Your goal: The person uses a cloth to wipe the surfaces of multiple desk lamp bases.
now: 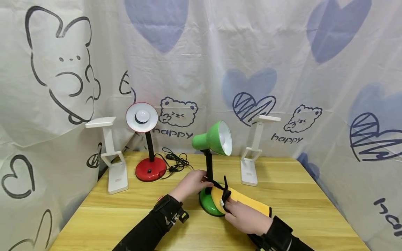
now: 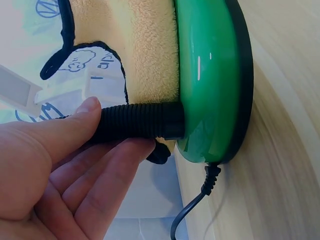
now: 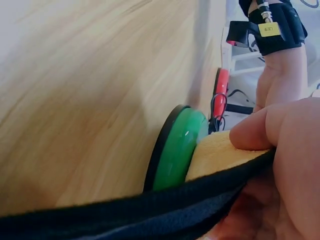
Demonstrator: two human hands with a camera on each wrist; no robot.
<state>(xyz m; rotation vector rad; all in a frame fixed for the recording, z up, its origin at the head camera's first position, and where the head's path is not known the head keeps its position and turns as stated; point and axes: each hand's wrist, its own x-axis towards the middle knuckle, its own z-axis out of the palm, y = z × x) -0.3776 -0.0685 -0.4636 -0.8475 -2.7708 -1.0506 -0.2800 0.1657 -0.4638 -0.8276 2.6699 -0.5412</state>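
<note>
A green desk lamp (image 1: 214, 138) with a black flexible neck (image 2: 135, 120) stands upright on the wooden table. My left hand (image 1: 190, 184) grips the neck low down, thumb on one side and fingers on the other, just above the round green base (image 2: 210, 75). In my right hand (image 1: 248, 217) is a yellow fuzzy cloth (image 1: 251, 203) with black edging, pinched between thumb and fingers. The cloth lies against the top of the base, beside the neck. Part of its far end is hidden behind the right hand in the head view.
A red desk lamp (image 1: 150, 169) stands at the back left beside a bundle of black cable (image 1: 177, 162). White folding lamps stand at the far left (image 1: 118, 177) and back right (image 1: 249, 171). Printed curtains (image 1: 204, 69) surround the table (image 1: 125, 216).
</note>
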